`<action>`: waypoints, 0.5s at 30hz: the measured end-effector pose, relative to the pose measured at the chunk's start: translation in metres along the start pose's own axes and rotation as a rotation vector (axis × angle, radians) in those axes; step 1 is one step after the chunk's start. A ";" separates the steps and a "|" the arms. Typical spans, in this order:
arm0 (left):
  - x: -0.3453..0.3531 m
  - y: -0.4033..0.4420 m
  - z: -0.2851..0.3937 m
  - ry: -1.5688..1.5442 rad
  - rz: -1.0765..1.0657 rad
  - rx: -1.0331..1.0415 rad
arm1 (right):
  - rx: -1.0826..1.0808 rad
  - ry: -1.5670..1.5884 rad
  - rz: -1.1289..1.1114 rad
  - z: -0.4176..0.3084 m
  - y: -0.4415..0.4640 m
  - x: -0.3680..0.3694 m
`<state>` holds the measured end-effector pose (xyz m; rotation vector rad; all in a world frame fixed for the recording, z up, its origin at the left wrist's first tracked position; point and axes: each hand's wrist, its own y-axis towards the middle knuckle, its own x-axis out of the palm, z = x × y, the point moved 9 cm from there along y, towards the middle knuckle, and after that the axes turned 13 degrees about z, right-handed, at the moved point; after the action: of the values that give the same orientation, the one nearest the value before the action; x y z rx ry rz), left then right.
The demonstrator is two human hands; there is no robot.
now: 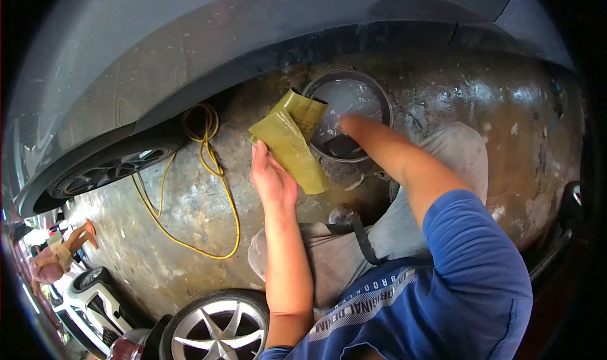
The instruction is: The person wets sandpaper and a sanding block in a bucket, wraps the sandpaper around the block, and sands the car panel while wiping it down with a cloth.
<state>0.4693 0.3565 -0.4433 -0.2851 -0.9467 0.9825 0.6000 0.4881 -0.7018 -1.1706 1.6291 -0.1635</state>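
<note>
My left hand pinches the edge of a bent, olive-yellow sandpaper sheet. Its upper part curls over, with faint printing on it, and reaches the rim of a round dark basin. Greyish water fills the basin. My right hand dips into this water up to about the wrist, so its fingers are hidden. A dark shape shows in the basin below that hand; I cannot make out what it is.
A grey car body spans the top, its wheel at left. A yellow hose loops over the wet floor. Near my knees lies a loose silver-spoked wheel. Farther left are a person and a white car part.
</note>
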 end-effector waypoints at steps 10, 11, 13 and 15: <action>0.003 -0.008 0.001 0.066 0.022 0.022 | -0.012 0.014 -0.005 -0.003 0.007 -0.004; 0.000 -0.006 0.001 0.065 0.020 0.024 | -0.017 0.017 -0.002 -0.003 0.009 -0.007; -0.008 -0.001 0.002 0.071 0.029 0.035 | -0.028 0.023 0.001 -0.005 0.010 -0.009; -0.013 0.006 0.011 0.078 0.043 0.063 | -0.043 0.037 0.023 -0.007 0.008 -0.017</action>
<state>0.4540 0.3475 -0.4475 -0.2892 -0.8404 1.0316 0.5885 0.5020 -0.6927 -1.1873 1.6856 -0.1364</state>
